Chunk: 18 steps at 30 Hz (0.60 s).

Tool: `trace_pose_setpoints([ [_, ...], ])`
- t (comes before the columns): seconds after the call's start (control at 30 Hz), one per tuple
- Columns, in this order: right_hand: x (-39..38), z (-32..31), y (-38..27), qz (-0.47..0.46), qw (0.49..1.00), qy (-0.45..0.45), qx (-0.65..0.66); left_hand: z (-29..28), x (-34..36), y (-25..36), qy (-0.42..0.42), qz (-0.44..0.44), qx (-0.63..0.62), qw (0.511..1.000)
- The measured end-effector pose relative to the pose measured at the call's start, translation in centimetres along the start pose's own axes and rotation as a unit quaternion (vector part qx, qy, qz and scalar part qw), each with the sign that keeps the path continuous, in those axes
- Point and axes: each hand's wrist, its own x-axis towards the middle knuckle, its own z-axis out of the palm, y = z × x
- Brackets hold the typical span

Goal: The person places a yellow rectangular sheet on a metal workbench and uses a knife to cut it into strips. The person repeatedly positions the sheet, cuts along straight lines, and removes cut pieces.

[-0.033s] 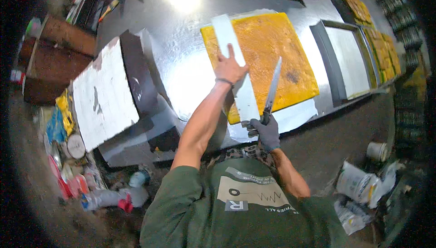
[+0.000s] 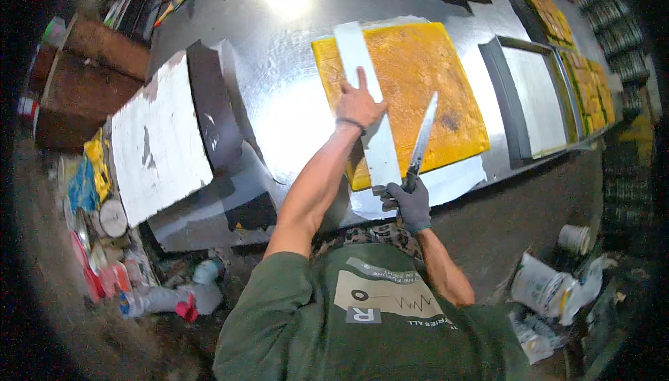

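A flat square yellow-orange slab (image 2: 418, 67) with a browned top lies on a white sheet (image 2: 453, 180) on the metal table. Across its left part runs a long pale straight strip (image 2: 378, 145). My bare left hand (image 2: 359, 105) presses on the strip from above, fingers spread, index finger pointing away from me. At the slab's near edge, my gloved right hand (image 2: 411, 203) is closed round the dark handle of a long-bladed knife (image 2: 424, 130). Its blade points away from me over the slab, to the right of the strip. The right fingertips are beside the strip's near end.
A metal frame (image 2: 507, 102) stands right of the slab, beside cut yellow pieces (image 2: 589, 92). On the left lies a white-topped board (image 2: 160, 144). A brush (image 2: 169, 9) is at the far left. Bags (image 2: 543, 283) and a tub (image 2: 575, 238) sit at the lower right.
My left hand and the strip have shifted slightly right across the slab. The knife stays in my right hand, its blade still over the slab. The whole view has shifted a little.
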Motion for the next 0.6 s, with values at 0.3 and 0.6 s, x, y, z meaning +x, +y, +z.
trace_pose_setpoints([
  [0.3,2.3,-2.1,0.3,-0.004,0.998,-0.027,-0.053,0.9,1.4,1.2,-0.027,-0.014,0.006,1.000],
  [0.6,2.3,-2.7,-0.3,-0.017,0.999,-0.033,-0.024,1.7,1.2,1.8,0.006,-0.017,0.032,0.999],
])
